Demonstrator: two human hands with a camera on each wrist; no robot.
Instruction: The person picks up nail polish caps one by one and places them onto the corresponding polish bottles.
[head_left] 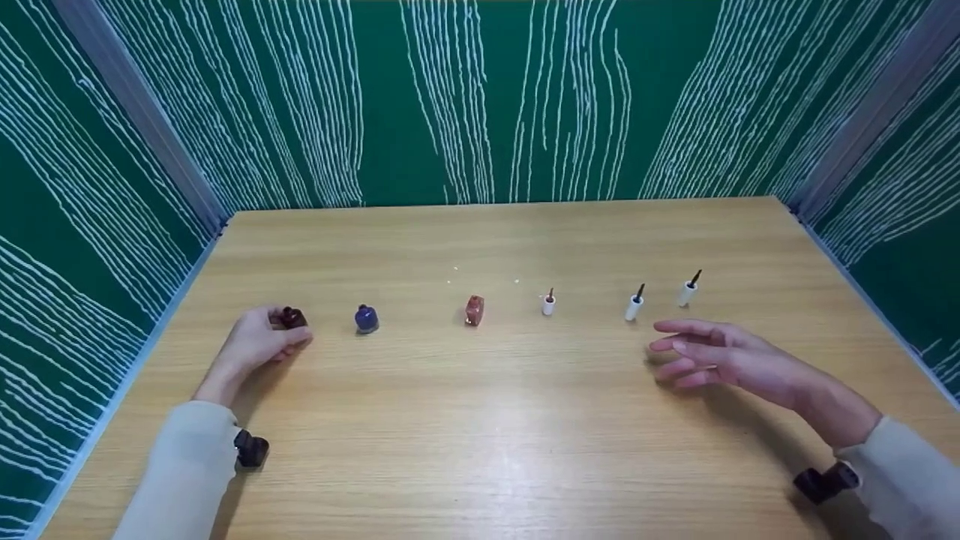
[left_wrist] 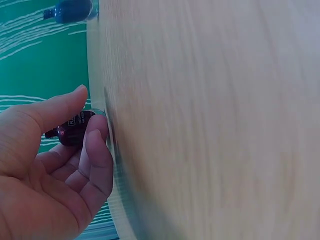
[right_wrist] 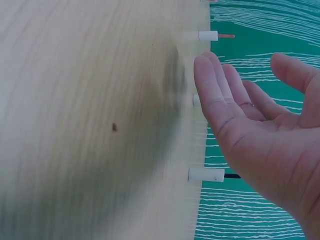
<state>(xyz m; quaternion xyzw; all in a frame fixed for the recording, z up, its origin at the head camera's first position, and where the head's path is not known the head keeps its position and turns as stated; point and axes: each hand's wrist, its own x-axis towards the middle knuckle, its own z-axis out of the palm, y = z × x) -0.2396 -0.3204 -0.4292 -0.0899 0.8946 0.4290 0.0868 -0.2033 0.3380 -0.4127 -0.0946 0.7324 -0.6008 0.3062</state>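
My left hand (head_left: 259, 337) is around a dark red nail polish bottle (head_left: 293, 318) at the left of the table. In the left wrist view its thumb and fingers lie on either side of that uncapped bottle (left_wrist: 75, 127), which stands at the table surface. A blue nail polish bottle (head_left: 367, 319) stands to the right of this hand. My right hand (head_left: 727, 360) hovers over the right side, fingers apart and holding nothing. Nearest to it are two white brush caps, one (head_left: 634, 307) and another (head_left: 688, 291), standing with dark brushes up.
Around the middle of the table stand a reddish nail polish bottle (head_left: 475, 310) and a white cap (head_left: 549, 303) with a reddish brush upward. Small white specks (head_left: 516, 281) lie behind them. Green panels with white lines (head_left: 510, 105) enclose the wooden table (head_left: 465, 435) at the back and sides.
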